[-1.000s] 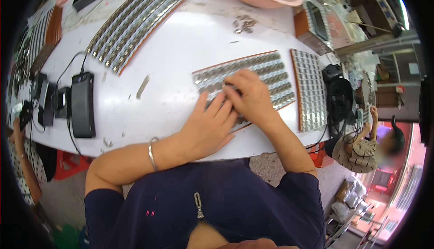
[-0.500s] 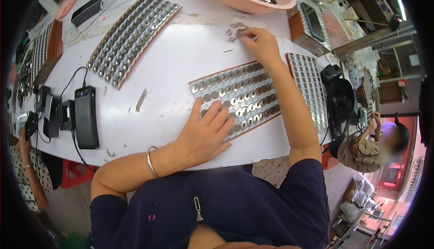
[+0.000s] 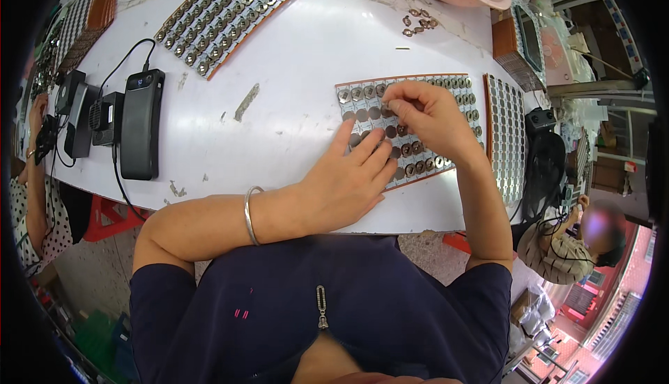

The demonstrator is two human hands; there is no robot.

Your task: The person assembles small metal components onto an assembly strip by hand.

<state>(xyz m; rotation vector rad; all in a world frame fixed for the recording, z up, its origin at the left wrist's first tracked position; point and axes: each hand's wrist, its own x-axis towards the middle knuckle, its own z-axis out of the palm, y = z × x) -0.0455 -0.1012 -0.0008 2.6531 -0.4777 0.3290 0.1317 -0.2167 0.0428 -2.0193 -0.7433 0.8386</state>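
Right hand (image 3: pixel 437 120), pinching a small piece (image 3: pixel 387 107), has returned over the disc-lined panel (image 3: pixel 428 160).

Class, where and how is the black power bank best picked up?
Probably across the narrow near half of the black power bank, from the right: white tabletop borders that side, while a cable plugs into the far end and a black device crowds the left.

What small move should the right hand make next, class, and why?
Perhaps the right hand should lower slightly onto the sheet: its thumb and index finger are close together beside plain discs, and the left hand lies spread over the sheet's near-left part.
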